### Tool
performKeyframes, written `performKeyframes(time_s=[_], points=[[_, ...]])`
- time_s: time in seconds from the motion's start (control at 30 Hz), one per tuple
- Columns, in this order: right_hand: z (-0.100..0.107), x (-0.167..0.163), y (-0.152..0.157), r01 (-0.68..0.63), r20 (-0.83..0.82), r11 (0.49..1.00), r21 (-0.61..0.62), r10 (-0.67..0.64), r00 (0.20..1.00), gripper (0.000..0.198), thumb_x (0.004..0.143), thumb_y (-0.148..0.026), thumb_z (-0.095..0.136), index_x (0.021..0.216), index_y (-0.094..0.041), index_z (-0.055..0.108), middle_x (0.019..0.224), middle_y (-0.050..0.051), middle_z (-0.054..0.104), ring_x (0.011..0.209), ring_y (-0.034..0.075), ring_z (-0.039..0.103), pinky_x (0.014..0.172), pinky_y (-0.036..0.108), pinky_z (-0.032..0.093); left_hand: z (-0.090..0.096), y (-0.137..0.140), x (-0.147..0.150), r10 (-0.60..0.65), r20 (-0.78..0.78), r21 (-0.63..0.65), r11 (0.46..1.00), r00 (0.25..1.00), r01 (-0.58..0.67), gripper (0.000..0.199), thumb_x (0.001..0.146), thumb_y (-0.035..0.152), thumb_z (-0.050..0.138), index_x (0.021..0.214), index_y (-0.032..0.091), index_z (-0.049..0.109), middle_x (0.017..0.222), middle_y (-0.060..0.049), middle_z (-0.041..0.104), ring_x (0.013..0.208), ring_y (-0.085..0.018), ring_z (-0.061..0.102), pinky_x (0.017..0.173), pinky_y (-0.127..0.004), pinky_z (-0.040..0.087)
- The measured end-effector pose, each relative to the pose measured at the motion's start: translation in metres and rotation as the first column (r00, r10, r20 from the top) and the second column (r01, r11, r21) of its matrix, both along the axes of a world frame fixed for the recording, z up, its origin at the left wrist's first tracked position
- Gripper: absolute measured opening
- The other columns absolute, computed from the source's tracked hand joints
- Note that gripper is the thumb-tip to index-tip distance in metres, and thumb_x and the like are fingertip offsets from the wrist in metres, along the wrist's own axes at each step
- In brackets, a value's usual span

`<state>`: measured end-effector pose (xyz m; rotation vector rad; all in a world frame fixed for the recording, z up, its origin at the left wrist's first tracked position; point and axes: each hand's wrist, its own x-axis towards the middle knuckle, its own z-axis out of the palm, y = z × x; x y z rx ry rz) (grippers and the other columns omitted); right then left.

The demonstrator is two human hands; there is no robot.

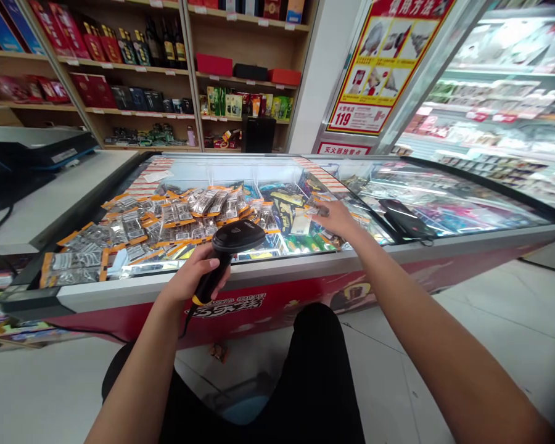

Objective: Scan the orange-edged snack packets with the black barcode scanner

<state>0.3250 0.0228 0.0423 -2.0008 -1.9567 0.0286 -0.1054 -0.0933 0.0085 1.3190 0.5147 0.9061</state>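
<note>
My left hand [195, 271] is wrapped around the handle of a black barcode scanner [237, 237], its head above the freezer's front edge. Reaching over the glass, my right hand [337, 218] has its fingers bent around the end of a small snack packet [315, 208], which is partly hidden by the fingers. To the left lies a wide heap of clear snack packets [171, 216] with orange ends. A few similar packets [327, 238] lie below my right hand. Under the glass, yellow-and-black bags [284, 213] show.
The chest freezer [134, 271] has a grey rim and red front. A black pouch-like item [404, 217] lies on its right part. One packet [219, 352] is on the floor. A counter [81, 185] with black equipment stands left; shelves [143, 66] line the back.
</note>
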Motion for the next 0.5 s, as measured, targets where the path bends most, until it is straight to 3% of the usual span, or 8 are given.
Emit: performKeyframes(time_s=[0.07, 0.2, 0.33, 0.5], points=[[-0.001, 0.001, 0.003, 0.006, -0.045, 0.999, 0.040, -0.004, 0.999, 0.056, 0.106, -0.060, 0.067, 0.135, -0.015, 0.084, 0.136, 0.022, 0.081, 0.131, 0.042, 0.072, 0.116, 0.050, 0.054, 0.000, 0.000, 0.000, 0.002, -0.005, 0.002, 1.000, 1.000, -0.002, 0.051, 0.092, 0.063, 0.080, 0.109, 0.017, 0.066, 0.064, 0.001, 0.069, 0.037, -0.014, 0.057, 0.036, -0.023, 0.046], [0.003, 0.001, 0.007, 0.287, 0.051, 0.958, -0.022, -0.286, 0.957, 0.087, 0.100, -0.071, 0.075, 0.159, -0.008, 0.067, 0.156, 0.034, 0.067, 0.151, 0.053, 0.057, 0.122, 0.062, 0.046, -0.001, 0.001, 0.000, 0.008, -0.010, 0.005, 1.000, 1.000, -0.008, 0.052, 0.091, 0.064, 0.080, 0.108, 0.017, 0.065, 0.063, 0.001, 0.069, 0.036, -0.014, 0.056, 0.036, -0.023, 0.046], [0.006, -0.002, 0.011, 0.246, 0.022, 0.966, -0.075, -0.245, 0.969, 0.088, 0.096, -0.080, 0.074, 0.156, -0.015, 0.069, 0.147, 0.027, 0.075, 0.146, 0.053, 0.060, 0.120, 0.058, 0.049, -0.001, 0.000, -0.001, 0.009, -0.005, 0.001, 1.000, 1.000, -0.009, 0.053, 0.091, 0.063, 0.079, 0.112, 0.016, 0.066, 0.063, 0.001, 0.069, 0.036, -0.014, 0.056, 0.036, -0.024, 0.046], [0.007, -0.012, 0.014, 0.266, 0.060, 0.959, -0.101, -0.261, 0.964, 0.072, 0.102, -0.071, 0.070, 0.148, -0.016, 0.074, 0.154, 0.028, 0.073, 0.146, 0.054, 0.063, 0.119, 0.065, 0.051, 0.002, -0.001, 0.000, 0.015, -0.014, 0.004, 1.000, 1.000, -0.014, 0.052, 0.090, 0.064, 0.079, 0.107, 0.016, 0.066, 0.062, 0.000, 0.068, 0.036, -0.014, 0.056, 0.036, -0.023, 0.044]])
